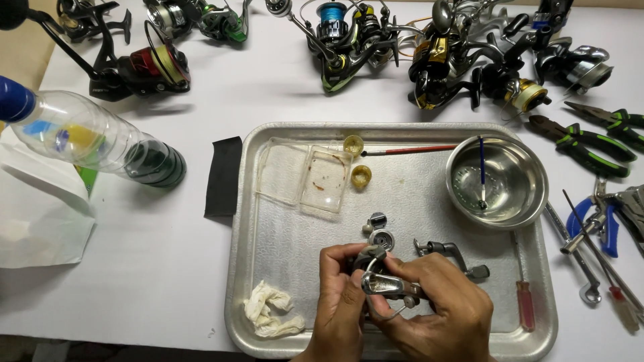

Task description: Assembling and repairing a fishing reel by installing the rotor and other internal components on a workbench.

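Fingers of the left hand [340, 295] and right hand [439, 305] wrap a shiny metal reel part [384, 285], hiding most of it. Both grip it over the dimpled steel tray [282, 234], beside a crumpled white rag [272, 316].

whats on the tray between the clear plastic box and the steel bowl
In the head view, between the clear plastic box and the steel bowl lie two small yellowish caps and a thin red-handled brush; the rest of that tray stretch is bare metal.

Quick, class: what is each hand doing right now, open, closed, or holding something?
Left hand: closed, grip on the grey fishing reel part.
Right hand: closed, grip on the same reel part.
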